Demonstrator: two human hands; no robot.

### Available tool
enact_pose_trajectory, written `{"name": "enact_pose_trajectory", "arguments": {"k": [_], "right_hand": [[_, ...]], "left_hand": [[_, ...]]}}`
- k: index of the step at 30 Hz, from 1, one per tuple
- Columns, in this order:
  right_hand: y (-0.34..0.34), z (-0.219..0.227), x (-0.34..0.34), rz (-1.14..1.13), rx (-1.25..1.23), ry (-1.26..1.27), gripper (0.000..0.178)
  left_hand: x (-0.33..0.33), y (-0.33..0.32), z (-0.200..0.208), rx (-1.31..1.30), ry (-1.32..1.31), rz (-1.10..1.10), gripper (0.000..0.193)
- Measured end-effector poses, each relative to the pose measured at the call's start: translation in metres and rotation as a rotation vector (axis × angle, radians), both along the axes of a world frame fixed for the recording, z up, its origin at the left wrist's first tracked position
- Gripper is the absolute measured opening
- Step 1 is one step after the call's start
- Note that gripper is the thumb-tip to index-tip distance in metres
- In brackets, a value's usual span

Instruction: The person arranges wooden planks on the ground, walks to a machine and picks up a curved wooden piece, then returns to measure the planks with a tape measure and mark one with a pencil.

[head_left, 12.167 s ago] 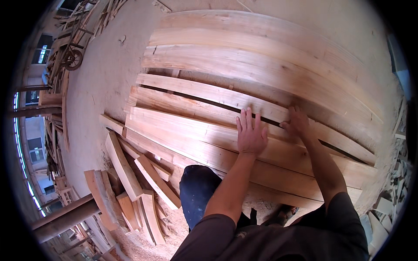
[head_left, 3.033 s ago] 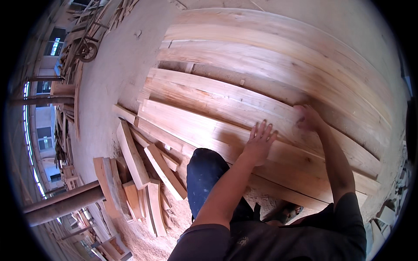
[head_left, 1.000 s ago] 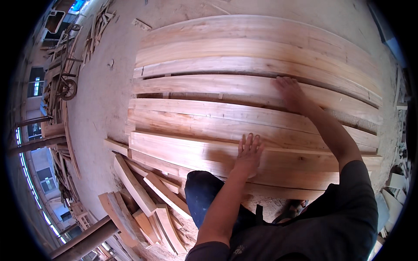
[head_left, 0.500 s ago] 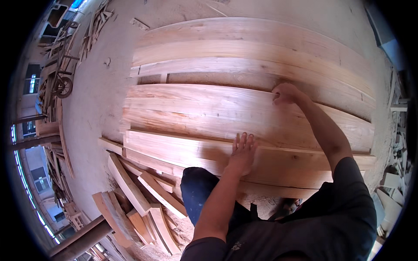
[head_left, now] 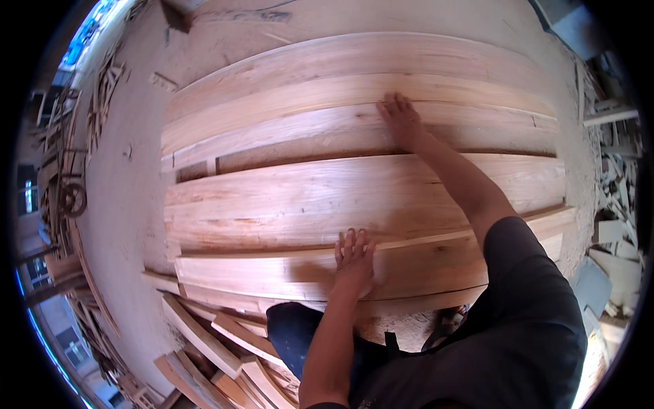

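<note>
Several long pale planks lie side by side across the floor before me. My left hand (head_left: 354, 264) rests on the near plank (head_left: 238, 274), palm down with fingers spread toward its far edge. Stretched beyond the wide middle board (head_left: 293, 198), my right hand (head_left: 403, 121) is over the narrow plank (head_left: 293, 133) past the gap. Its fingers are extended and apart; whether they press on the wood I cannot tell. Farther off lie more wide planks (head_left: 327, 65). A short crosspiece (head_left: 212, 165) shows at the gap's left end.
Loose wood offcuts (head_left: 204, 341) lie piled at my lower left, close to my knee. A wheeled cart (head_left: 72, 199) and stacked timber stand along the left side. Scrap pieces (head_left: 616, 255) are heaped at the right. Dusty floor (head_left: 122, 225) surrounds the planks.
My right hand has left the far edge of the middle board and reached across the gap to the narrow plank. The left hand stays on the near plank. The view has tilted.
</note>
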State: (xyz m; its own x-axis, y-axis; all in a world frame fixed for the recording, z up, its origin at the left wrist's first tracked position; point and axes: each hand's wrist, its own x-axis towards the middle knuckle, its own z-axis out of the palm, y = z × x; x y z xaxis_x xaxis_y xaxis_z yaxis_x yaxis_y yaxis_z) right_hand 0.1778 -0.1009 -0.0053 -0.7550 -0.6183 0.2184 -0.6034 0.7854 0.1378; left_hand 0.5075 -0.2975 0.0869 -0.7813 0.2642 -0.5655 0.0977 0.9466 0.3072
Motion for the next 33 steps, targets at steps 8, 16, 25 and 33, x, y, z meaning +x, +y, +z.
{"name": "enact_pose_trajectory", "arguments": {"k": [8,16,25,33], "right_hand": [[0.008,-0.02,-0.005,0.046,0.131,0.092,0.05],[0.007,0.0,0.008,0.033,0.158,0.064,0.048],[0.012,-0.005,0.004,0.013,0.13,0.098,0.047],[0.026,0.004,-0.009,0.078,0.231,-0.055,0.051]], "left_hand": [[-0.001,0.002,0.004,0.084,0.03,0.02,0.078],[-0.002,0.007,0.007,0.042,-0.021,0.039,0.114],[0.007,0.005,-0.011,0.005,0.172,-0.082,0.104],[0.006,0.009,-0.015,0.078,0.12,-0.004,0.075]]}}
